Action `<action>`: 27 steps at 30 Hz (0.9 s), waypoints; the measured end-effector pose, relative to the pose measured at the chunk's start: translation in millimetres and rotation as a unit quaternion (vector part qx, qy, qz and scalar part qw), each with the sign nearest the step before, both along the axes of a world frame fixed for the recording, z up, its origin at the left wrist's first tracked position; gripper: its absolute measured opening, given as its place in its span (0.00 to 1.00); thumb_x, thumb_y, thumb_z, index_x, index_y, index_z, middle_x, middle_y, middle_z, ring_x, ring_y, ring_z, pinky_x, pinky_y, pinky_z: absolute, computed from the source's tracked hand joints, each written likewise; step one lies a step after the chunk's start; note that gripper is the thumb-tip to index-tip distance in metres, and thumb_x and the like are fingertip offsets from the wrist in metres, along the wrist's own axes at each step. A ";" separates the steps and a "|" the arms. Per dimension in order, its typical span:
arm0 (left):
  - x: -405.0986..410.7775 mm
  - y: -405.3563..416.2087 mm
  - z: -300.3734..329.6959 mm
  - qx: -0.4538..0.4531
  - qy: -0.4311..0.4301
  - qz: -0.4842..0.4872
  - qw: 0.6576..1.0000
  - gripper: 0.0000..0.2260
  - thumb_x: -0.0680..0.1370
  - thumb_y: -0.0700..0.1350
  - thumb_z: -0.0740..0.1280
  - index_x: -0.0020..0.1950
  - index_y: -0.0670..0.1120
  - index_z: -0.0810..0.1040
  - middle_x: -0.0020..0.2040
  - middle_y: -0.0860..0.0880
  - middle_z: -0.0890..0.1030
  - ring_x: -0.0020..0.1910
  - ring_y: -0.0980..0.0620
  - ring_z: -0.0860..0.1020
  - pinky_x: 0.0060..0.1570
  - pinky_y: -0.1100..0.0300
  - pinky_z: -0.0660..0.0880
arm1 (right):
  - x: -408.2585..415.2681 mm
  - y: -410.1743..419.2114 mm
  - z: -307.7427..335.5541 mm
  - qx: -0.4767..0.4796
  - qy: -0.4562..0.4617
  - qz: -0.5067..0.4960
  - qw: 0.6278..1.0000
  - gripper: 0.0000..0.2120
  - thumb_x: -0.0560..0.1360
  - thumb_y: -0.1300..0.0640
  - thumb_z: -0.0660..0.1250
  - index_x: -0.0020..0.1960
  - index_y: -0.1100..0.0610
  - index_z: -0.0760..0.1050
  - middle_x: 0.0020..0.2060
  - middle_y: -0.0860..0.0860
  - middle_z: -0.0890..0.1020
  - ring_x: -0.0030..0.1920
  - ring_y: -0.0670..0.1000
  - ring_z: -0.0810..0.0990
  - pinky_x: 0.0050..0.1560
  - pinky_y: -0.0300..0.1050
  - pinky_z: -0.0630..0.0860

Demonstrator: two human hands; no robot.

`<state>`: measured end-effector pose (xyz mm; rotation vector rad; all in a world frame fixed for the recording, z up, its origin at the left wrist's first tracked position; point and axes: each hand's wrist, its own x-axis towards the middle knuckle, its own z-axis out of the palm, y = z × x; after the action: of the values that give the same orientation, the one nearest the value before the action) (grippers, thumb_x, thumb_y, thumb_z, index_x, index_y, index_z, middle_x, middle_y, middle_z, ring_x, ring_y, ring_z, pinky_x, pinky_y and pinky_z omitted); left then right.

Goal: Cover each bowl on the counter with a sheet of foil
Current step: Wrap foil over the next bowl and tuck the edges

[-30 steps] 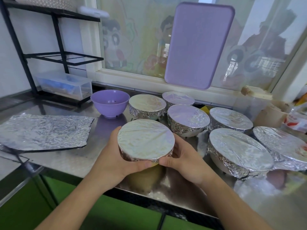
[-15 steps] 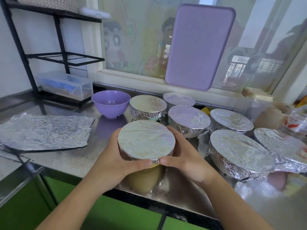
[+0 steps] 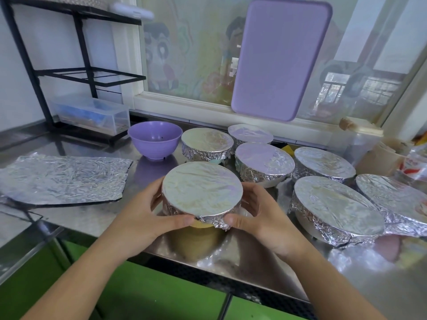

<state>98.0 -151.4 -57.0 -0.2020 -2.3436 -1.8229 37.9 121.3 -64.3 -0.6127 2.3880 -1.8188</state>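
A foil-covered yellow bowl (image 3: 202,190) sits near the steel counter's front edge (image 3: 69,218). My left hand (image 3: 143,213) cups its left side, thumb pressing the foil rim at the front. My right hand (image 3: 261,215) cups the right side, thumb on the crumpled foil at the front. Several other foil-covered bowls (image 3: 263,162) stand behind and to the right. One purple bowl (image 3: 154,139) stands uncovered at the back left. A loose crumpled foil sheet (image 3: 62,179) lies flat on the counter to the left.
A purple cutting board (image 3: 277,58) leans against the window. A black rack (image 3: 76,72) with a clear plastic box (image 3: 92,114) stands at the back left. Containers and packets (image 3: 379,146) crowd the far right. Green cabinet fronts (image 3: 115,292) lie below the counter.
The held bowl and both hands have stayed in place. My thumbs have shifted slightly along the front foil rim, where a crumpled fold now shows.
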 end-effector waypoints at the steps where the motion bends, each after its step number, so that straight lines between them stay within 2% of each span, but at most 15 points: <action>1: 0.4 -2.6 -1.3 -0.001 -0.007 0.004 1.000 0.48 0.61 0.53 0.88 0.78 0.57 0.71 0.70 0.64 0.78 0.72 0.65 0.73 0.74 0.55 0.69 | -1.6 1.6 2.6 -0.006 0.000 0.002 1.000 0.43 0.61 0.47 0.85 0.72 0.50 0.71 0.69 0.44 0.80 0.73 0.45 0.75 0.78 0.55 0.67; 3: 1.4 -1.0 0.1 0.000 -0.025 0.018 1.000 0.64 0.55 0.62 0.88 0.84 0.57 0.59 0.74 0.69 0.72 0.75 0.68 0.67 0.78 0.52 0.64 | -4.0 2.9 9.3 -0.021 -0.008 0.017 1.000 0.47 0.63 0.49 0.84 0.77 0.51 0.67 0.74 0.44 0.76 0.76 0.45 0.72 0.80 0.55 0.65; 5: 0.9 9.0 1.8 0.011 -0.021 0.030 0.999 0.71 0.51 0.64 0.87 0.86 0.56 0.50 0.69 0.77 0.70 0.69 0.78 0.66 0.73 0.65 0.65 | -4.1 0.1 15.0 -0.005 -0.002 0.042 0.999 0.45 0.67 0.56 0.83 0.78 0.50 0.66 0.75 0.44 0.75 0.76 0.44 0.71 0.79 0.53 0.65; 7: 0.0 23.6 3.7 0.021 -0.013 0.052 0.998 0.71 0.55 0.60 0.88 0.86 0.53 0.45 0.63 0.78 0.69 0.59 0.86 0.65 0.57 0.81 0.65 | -3.1 -3.9 15.5 0.015 0.022 0.058 0.998 0.37 0.71 0.65 0.80 0.74 0.45 0.71 0.71 0.43 0.79 0.74 0.44 0.74 0.78 0.50 0.67; 8: -0.8 29.5 3.9 0.023 -0.006 0.069 0.997 0.71 0.56 0.58 0.86 0.86 0.52 0.43 0.63 0.77 0.68 0.56 0.88 0.64 0.52 0.84 0.64 | -2.0 -6.1 15.5 0.015 0.030 0.053 0.998 0.36 0.71 0.67 0.79 0.72 0.43 0.73 0.69 0.42 0.80 0.74 0.44 0.75 0.77 0.50 0.67; 10: -0.8 36.2 3.4 0.023 0.006 0.087 0.996 0.69 0.57 0.56 0.86 0.86 0.54 0.44 0.62 0.77 0.67 0.55 0.88 0.65 0.48 0.86 0.64 | -1.0 -8.3 12.9 0.005 0.033 0.033 0.999 0.37 0.71 0.68 0.80 0.72 0.44 0.73 0.69 0.42 0.81 0.73 0.44 0.76 0.77 0.52 0.68; 11: -1.1 36.4 1.5 0.014 0.012 0.084 0.996 0.66 0.57 0.55 0.87 0.84 0.57 0.48 0.61 0.77 0.70 0.56 0.87 0.66 0.48 0.85 0.65 | -1.2 -9.0 11.2 0.000 0.033 0.026 0.999 0.38 0.70 0.68 0.81 0.73 0.46 0.73 0.69 0.43 0.81 0.73 0.45 0.76 0.77 0.54 0.68; 13: -2.6 35.0 -2.1 -0.013 0.027 0.075 0.997 0.53 0.57 0.54 0.87 0.73 0.66 0.59 0.60 0.77 0.75 0.60 0.80 0.71 0.52 0.82 0.68 | -1.5 -8.9 9.5 -0.003 0.034 0.017 0.999 0.37 0.70 0.70 0.80 0.74 0.49 0.74 0.67 0.44 0.82 0.71 0.46 0.78 0.76 0.54 0.70; 16: -3.1 32.0 -3.4 -0.023 0.043 0.071 0.996 0.44 0.58 0.53 0.88 0.68 0.59 0.69 0.63 0.66 0.80 0.63 0.67 0.78 0.58 0.68 0.74 | 0.4 -10.3 9.0 -0.002 0.036 0.006 0.999 0.36 0.70 0.70 0.79 0.73 0.50 0.75 0.65 0.44 0.84 0.69 0.46 0.79 0.75 0.53 0.71; 18: -3.4 30.8 -3.7 -0.017 0.052 0.068 0.996 0.43 0.59 0.51 0.88 0.68 0.58 0.70 0.63 0.64 0.81 0.63 0.65 0.79 0.59 0.66 0.74 | 1.0 -10.7 8.1 0.005 0.041 0.002 0.999 0.34 0.71 0.70 0.79 0.72 0.51 0.76 0.65 0.44 0.84 0.69 0.46 0.80 0.75 0.54 0.71; 21: -2.4 29.3 -2.7 -0.012 0.037 0.073 0.997 0.43 0.59 0.53 0.87 0.61 0.78 0.63 0.59 0.79 0.75 0.60 0.77 0.74 0.52 0.78 0.71 | -0.3 -8.9 7.3 0.025 0.043 0.011 0.999 0.32 0.72 0.66 0.80 0.73 0.51 0.76 0.65 0.44 0.84 0.70 0.46 0.79 0.76 0.57 0.70; 22: -1.9 28.5 -2.7 -0.015 0.025 0.077 0.997 0.44 0.59 0.55 0.86 0.59 0.80 0.59 0.58 0.82 0.72 0.59 0.80 0.72 0.52 0.80 0.70 | -1.8 -8.3 8.9 0.033 0.041 0.019 0.998 0.34 0.71 0.62 0.81 0.74 0.50 0.75 0.67 0.43 0.83 0.71 0.46 0.78 0.77 0.57 0.69; 24: -2.5 26.8 -6.4 -0.014 0.015 0.077 0.997 0.54 0.60 0.56 0.87 0.70 0.78 0.52 0.62 0.82 0.70 0.63 0.80 0.69 0.61 0.75 0.69 | -4.6 -8.6 14.8 0.035 0.034 0.033 0.998 0.42 0.66 0.54 0.84 0.75 0.43 0.69 0.70 0.38 0.79 0.74 0.42 0.74 0.78 0.54 0.66; 25: -2.8 27.3 -8.0 -0.006 0.013 0.073 0.997 0.61 0.59 0.57 0.88 0.79 0.71 0.49 0.68 0.77 0.69 0.68 0.76 0.68 0.68 0.69 0.69 | -7.1 -8.5 16.8 0.031 0.022 0.042 0.998 0.44 0.65 0.53 0.84 0.75 0.41 0.67 0.70 0.35 0.78 0.74 0.41 0.73 0.78 0.51 0.66; 27: -3.1 31.3 -7.3 -0.003 0.002 0.072 0.997 0.69 0.56 0.61 0.88 0.83 0.64 0.41 0.77 0.66 0.65 0.74 0.67 0.67 0.75 0.57 0.68 | -10.7 -9.6 20.2 0.030 0.012 0.064 0.997 0.44 0.67 0.59 0.83 0.75 0.42 0.65 0.69 0.35 0.78 0.74 0.40 0.73 0.76 0.47 0.68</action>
<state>95.0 -120.1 -64.3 -0.0376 -2.2950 -1.7475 27.2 111.8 -44.2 -0.7663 2.3489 -1.6912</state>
